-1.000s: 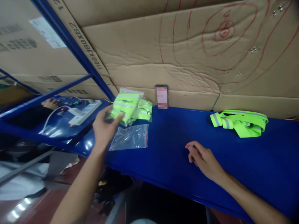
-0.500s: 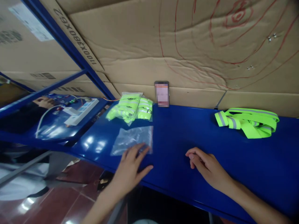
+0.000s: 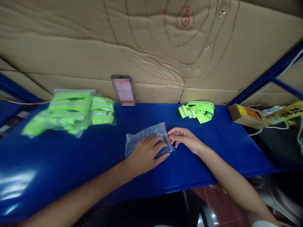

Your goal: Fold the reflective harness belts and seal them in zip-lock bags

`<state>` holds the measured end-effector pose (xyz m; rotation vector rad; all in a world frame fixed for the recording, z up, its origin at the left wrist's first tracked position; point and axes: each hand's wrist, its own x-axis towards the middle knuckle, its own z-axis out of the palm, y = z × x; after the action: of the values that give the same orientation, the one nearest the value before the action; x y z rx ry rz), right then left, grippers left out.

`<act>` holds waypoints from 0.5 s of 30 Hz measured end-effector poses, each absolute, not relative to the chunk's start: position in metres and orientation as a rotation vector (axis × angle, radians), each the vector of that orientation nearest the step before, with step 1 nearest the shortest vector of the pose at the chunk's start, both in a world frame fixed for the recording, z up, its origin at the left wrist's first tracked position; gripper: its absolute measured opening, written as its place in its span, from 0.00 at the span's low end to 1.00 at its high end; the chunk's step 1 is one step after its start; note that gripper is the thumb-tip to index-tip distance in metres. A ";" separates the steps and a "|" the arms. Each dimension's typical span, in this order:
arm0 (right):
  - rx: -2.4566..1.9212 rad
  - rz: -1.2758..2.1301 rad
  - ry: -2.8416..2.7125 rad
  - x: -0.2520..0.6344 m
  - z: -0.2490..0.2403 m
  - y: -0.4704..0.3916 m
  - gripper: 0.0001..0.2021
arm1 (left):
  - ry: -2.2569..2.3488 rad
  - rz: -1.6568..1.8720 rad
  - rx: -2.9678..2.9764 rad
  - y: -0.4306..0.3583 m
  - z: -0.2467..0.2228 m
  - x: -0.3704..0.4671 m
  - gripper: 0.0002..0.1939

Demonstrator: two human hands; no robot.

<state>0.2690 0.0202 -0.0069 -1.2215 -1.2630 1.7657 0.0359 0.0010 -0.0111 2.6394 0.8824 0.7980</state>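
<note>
A clear zip bag [image 3: 136,141] lies flat on the blue table [image 3: 151,176] in front of me. My left hand [image 3: 150,151] rests on the bag with its fingers apart. At the bag's red-edged opening, the bent fingers of my right hand [image 3: 184,138] touch or pinch the edge; their tips are partly hidden. Farther back on the right is a coiled yellow-green strap [image 3: 201,112] with grey stripes. Packed bags of similar straps [image 3: 71,110] sit at the back left.
A phone [image 3: 124,90] leans against the cardboard wall [image 3: 151,63]. An open cardboard box [image 3: 248,116] with orange and yellow contents stands at the table's right end. Blue frame bars [image 3: 286,88] rise at the right.
The view has turned to the right. My left hand and the clear bag have moved rightward over the table, and my right hand now meets the bag's opening edge.
</note>
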 end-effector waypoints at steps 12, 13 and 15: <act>-1.084 1.818 -1.138 0.244 -0.024 0.007 0.23 | 0.813 0.912 2.271 -0.001 -0.029 0.027 0.04; -1.077 1.832 -1.116 0.245 -0.026 0.006 0.22 | 0.823 0.926 2.240 0.000 -0.031 0.027 0.05; -1.056 1.900 -1.075 0.248 -0.030 0.003 0.21 | 0.803 0.949 2.194 0.003 -0.034 0.024 0.08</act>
<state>0.2478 0.0035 -0.0302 -1.0556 -1.0755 1.9000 0.0241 0.0028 -0.0342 2.1937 0.8029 0.9491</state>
